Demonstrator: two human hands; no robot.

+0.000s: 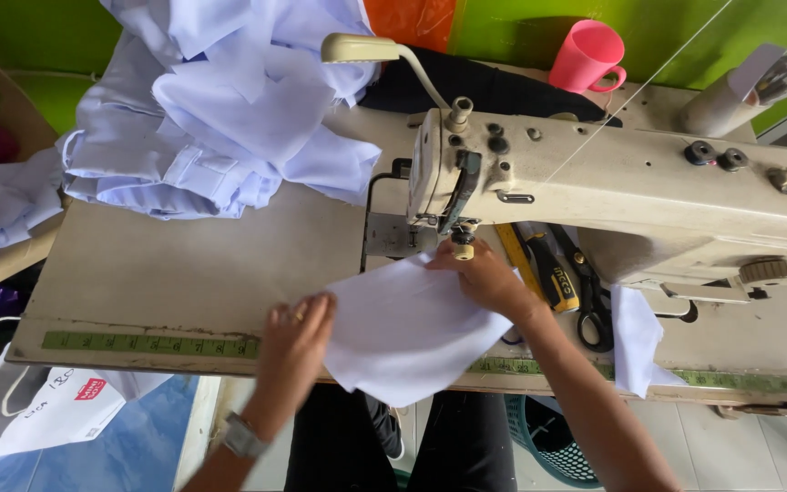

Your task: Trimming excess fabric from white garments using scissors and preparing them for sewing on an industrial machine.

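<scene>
Hands lay on a white fabric piece point(403, 333) spread at the front edge of the sewing table point(184, 273), its lower corner hanging over the edge twd the person's lap. Left hand point(295, 335) pressed flat on the fabric's left edge, fingers open & spread, w/ a ring on one finger & a wristwatch point(243, 437) on the wrist. Right hand point(485, 278) rested on the fabric's top right part, fingers loosely extended, tips just beside the presser foot point(460, 244) of the cream sewing machine point(612, 196); not gripping, only holding the cloth down. Fabric's top corner sat right at the needle area.

Behind the right forearm, black-handled scissors point(589, 292) lay under the machine arm, near a yellow-black tool point(553, 273). Green measuring tape point(148, 343) ran along the table's front edge. Pile of pale blue garments point(220, 109) sat at back left, well apart from the hands. Pink cup point(587, 56) stood at the back, behind the machine.
</scene>
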